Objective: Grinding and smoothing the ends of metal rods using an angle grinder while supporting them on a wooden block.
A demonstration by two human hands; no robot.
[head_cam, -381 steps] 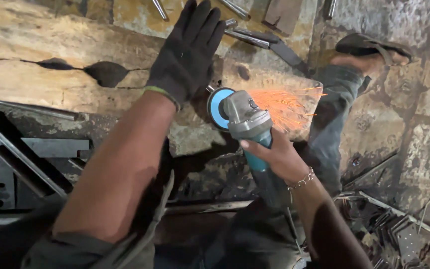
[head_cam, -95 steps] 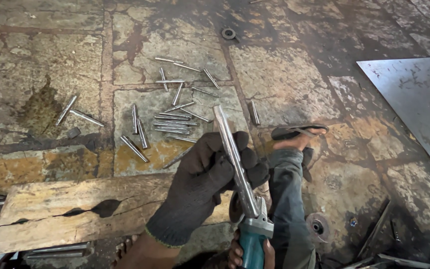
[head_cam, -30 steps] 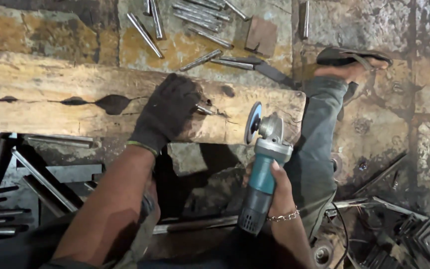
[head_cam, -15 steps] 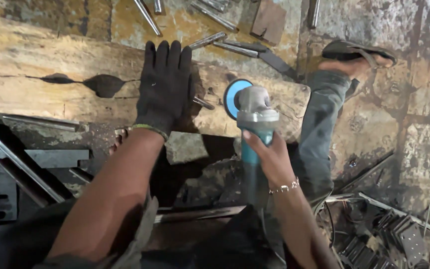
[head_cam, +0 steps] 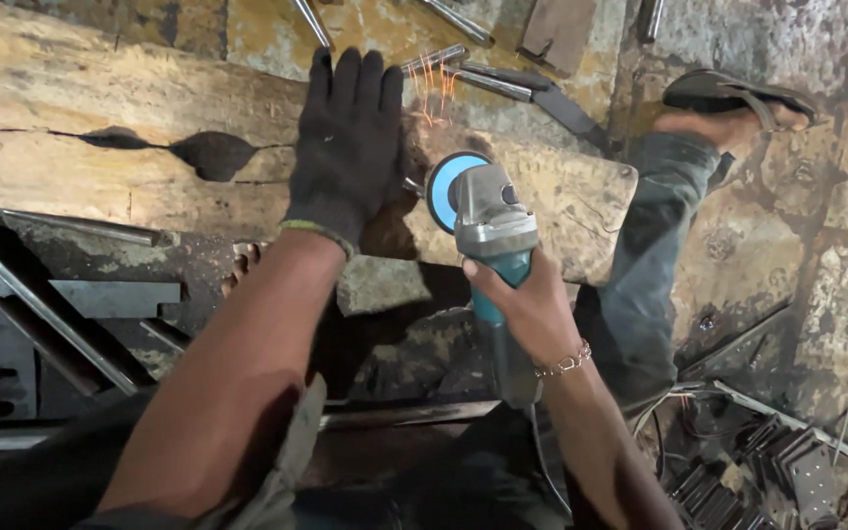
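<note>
Our left hand (head_cam: 345, 147), in a dark knit glove, lies flat with its fingers (head_cam: 360, 83) spread and straight on the wooden plank (head_cam: 100, 118), palm down. It seems to pin a small metal piece (head_cam: 411, 184), which peeks out just to the right of the palm; most of the piece is hidden under the glove, so we cannot tell its shape. Our right hand (head_cam: 527, 304) is bare, with a thin bracelet at the wrist, and its fingers are wrapped tight around the teal body of the angle grinder (head_cam: 488, 245). The grinder's blue disc (head_cam: 444, 186) stands on edge just beside the gloved palm, and orange sparks (head_cam: 431, 83) fly up past the gloved fingertips.

We judge the grinder heavy and stiff, apt to kick where the disc bites, so the best hold is low on the body, well behind the grey head, as the hand has it. The metal piece looks small, hard and likely hot and sharp at the cut; it is best held by flat pressure from the glove.

The left forearm reaches straight forward, elbow low. The right forearm comes up from below, wrist bent a little inward. Loose metal rods (head_cam: 463, 59) lie beyond the fingertips, and a sandalled foot (head_cam: 728, 108) rests to the right.
</note>
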